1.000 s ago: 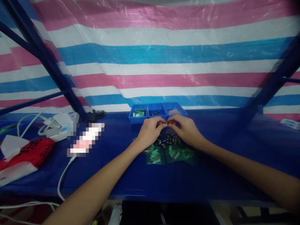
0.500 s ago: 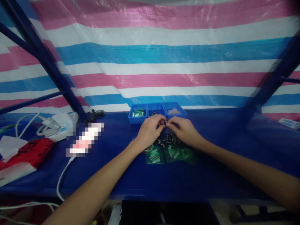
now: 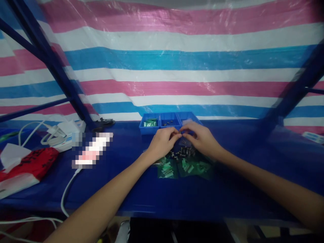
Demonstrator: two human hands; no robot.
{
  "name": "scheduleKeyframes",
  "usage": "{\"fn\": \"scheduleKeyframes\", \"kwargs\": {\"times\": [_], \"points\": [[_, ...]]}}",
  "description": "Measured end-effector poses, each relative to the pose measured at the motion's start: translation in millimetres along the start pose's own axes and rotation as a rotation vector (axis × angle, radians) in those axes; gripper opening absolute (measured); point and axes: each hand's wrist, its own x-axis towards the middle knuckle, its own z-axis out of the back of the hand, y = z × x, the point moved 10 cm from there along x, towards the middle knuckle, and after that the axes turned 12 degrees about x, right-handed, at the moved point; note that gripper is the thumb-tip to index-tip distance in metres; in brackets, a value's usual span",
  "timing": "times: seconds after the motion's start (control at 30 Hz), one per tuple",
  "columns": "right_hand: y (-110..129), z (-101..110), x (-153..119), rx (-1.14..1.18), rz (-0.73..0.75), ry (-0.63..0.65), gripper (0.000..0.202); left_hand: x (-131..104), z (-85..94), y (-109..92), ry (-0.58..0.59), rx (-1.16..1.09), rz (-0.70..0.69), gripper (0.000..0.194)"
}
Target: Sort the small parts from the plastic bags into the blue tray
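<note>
"Spanning the background: striped sheet (image 3: 177, 60) in pink, white and blue. Below it, blue bench (image 3: 152, 195). Blue frame post (image 3: 58, 77) up the left side."

"Mid-size stuff?"

"Red-and-white bundle (image 3: 43, 163) at the bench's left end. White power strip (image 3: 68, 143) just beyond it, cables on top. Blue three-bin tray (image 3: 149, 129) at the far side, near the sheet: green packets left, a few small dark parts middle, pale pieces right."

"Hands?"

"Left hand (image 3: 163, 141) and right hand (image 3: 202, 138) are in front of the tray, fingertips meeting. Both closed in a thumb-and-finger pinch. Anything between the tips is too small to make out."

"What's around them?"

"Two green see-through bags (image 3: 167, 169) lie side by side on the near side, light strip-like pieces showing in them."

"And the smallest?"

"Small metal parts (image 3: 186, 152), dark and silvery. Loose cluster on the bench, between the hands and the bags. Some lie upright, some tipped; shape detail too fine to read."
</note>
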Motion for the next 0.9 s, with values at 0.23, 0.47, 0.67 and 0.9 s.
{"fn": "scheduleKeyframes", "kwargs": {"times": [0.23, 0.47, 0.67, 0.9], "points": [[9, 2, 4, -0.113, 0.140, 0.070, 0.015, 0, -2.5, -1, 0.052, -0.037, -0.002, 0.027], [-2, -5, 35, -0.216, 0.167, 0.105, 0.022, 1, 12.8, 16, -0.048, 0.163, 0.073, 0.021], [-25, -22, 74, -0.373, 0.083, 0.126, 0.026, 0, 14.7, 28, -0.026, 0.353, 0.061, 0.018], [-19, -22, 16, -0.443, -0.025, 0.334, 0.021, -1, 0.0, 22, 0.060, 0.393, -0.003, 0.018]]}}
